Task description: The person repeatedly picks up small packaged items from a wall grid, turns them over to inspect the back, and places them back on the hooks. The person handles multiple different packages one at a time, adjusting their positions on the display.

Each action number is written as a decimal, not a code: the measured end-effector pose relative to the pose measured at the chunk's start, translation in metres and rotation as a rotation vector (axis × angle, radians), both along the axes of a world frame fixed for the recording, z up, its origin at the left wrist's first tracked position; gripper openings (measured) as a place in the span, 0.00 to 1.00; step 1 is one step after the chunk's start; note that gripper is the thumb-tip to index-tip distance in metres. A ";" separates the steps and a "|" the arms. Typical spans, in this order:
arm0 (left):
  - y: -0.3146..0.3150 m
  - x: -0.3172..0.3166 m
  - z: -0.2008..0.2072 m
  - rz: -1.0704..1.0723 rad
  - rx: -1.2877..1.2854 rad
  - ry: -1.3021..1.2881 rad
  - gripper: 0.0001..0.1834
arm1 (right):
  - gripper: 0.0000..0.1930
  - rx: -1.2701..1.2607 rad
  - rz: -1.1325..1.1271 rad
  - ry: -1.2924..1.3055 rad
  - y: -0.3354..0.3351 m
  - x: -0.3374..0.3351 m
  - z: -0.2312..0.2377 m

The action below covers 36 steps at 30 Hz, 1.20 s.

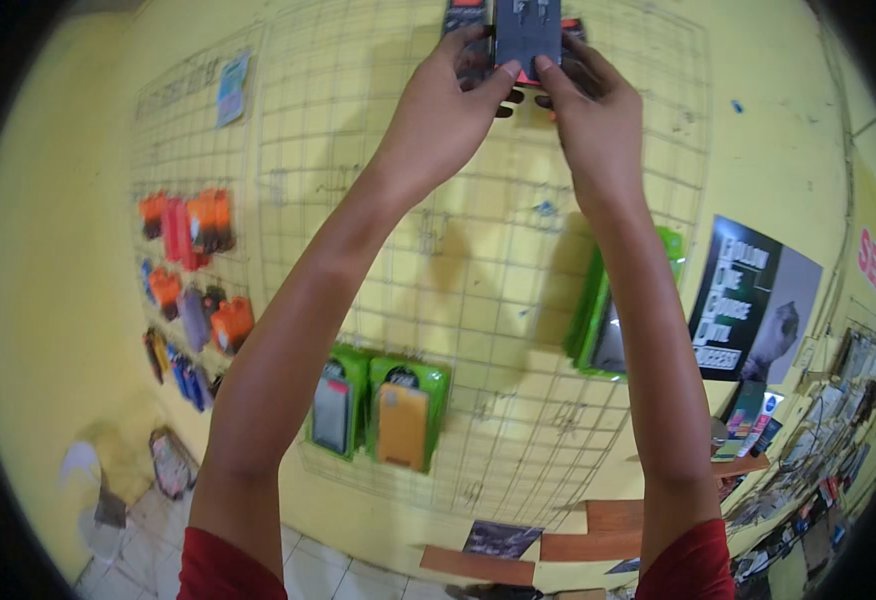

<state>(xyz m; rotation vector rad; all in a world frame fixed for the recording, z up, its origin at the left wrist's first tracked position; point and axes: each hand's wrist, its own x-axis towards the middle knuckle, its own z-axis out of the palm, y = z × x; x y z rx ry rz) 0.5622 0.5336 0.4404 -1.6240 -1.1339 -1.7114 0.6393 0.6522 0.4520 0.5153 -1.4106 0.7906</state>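
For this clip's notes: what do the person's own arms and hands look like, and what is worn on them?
Two bare human arms come up from the lower edge. Each has a short red sleeve, the left sleeve and the right sleeve, ending above the elbow. The forearms are uncovered. The left hand and right hand are bare: no gloves, watch, bracelet or rings visible.

Two hands, left hand (448,110) and right hand (593,115), on one dark packaged item (526,35). Three green phone-case packs: two low centre (341,400) (405,410), one right (598,320). One black poster (753,300) far right.
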 end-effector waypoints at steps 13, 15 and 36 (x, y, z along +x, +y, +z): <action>-0.290 -0.038 -0.275 0.089 -0.099 -0.542 0.31 | 0.29 -0.145 0.405 -0.501 -0.264 -0.064 -0.273; -0.343 -0.044 -0.298 0.084 -0.117 -0.668 0.30 | 0.29 -0.159 0.509 -0.559 -0.309 -0.086 -0.301; -0.612 -0.316 -0.403 0.317 -0.220 -0.888 0.31 | 0.31 -0.257 0.660 -0.728 -0.576 -0.384 -0.422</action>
